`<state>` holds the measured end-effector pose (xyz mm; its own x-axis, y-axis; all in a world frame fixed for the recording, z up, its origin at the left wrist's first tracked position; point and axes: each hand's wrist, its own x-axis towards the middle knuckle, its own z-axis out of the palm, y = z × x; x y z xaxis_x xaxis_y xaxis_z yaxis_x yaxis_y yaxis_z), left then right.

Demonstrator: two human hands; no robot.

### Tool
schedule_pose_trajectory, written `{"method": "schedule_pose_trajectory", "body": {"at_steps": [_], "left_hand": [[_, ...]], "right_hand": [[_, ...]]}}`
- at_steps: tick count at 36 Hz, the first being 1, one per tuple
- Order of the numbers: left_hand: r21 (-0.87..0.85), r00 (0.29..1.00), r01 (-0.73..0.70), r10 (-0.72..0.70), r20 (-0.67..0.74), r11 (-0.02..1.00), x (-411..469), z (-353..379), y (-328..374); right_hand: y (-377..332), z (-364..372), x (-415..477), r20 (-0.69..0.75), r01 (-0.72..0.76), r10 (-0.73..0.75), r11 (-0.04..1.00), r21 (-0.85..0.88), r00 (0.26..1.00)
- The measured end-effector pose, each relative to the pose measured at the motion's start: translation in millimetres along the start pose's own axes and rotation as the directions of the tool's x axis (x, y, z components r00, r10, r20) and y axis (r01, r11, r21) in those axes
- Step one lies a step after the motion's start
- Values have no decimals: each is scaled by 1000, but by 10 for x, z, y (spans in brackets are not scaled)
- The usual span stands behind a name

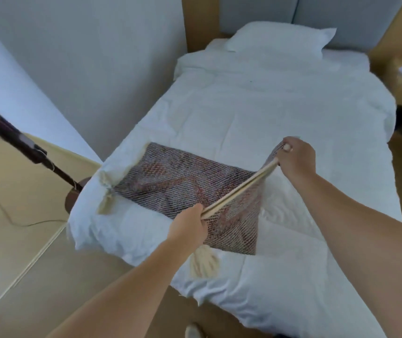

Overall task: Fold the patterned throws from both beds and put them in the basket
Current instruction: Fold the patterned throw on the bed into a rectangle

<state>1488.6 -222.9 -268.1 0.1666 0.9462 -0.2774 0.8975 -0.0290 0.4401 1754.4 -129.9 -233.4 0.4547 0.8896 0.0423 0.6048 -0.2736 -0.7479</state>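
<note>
1. Bed (pixel 256 106) under white duvet ran ahead of both hands, pillow (pixel 280 39) at the far end.
2. Patterned throw (pixel 170 181) lay across the foot of the bed, stretching left from the hands, right end lifted.
3. Right hand (pixel 295 157) pinched the far corner of its cream-edged end; left hand (pixel 187 225) gripped the near corner.
4. Tassel (pixel 203 263) hung below the left hand.
5. Progress: looks like first fold only starting. No basket or second bed in view; all else left.
</note>
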Motion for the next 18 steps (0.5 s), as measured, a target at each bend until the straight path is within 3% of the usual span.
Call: {"method": "schedule_pose_trajectory", "body": {"at_steps": [7,11,18], "left_hand": [[-52,995,33,-38,-95,998,-84,-441,-569],[-73,987,52,-63,-149,996,-15,-583,-703],[-106,955,135,-158,-252,985,192,-769,-822]], "right_hand": [[-648,295,-168,100,91,-92,996,10,991],[-750,434,-61,95,209,-203,976,-67,975],[-935,705,341,39,149,-148,988,-37,988]]}}
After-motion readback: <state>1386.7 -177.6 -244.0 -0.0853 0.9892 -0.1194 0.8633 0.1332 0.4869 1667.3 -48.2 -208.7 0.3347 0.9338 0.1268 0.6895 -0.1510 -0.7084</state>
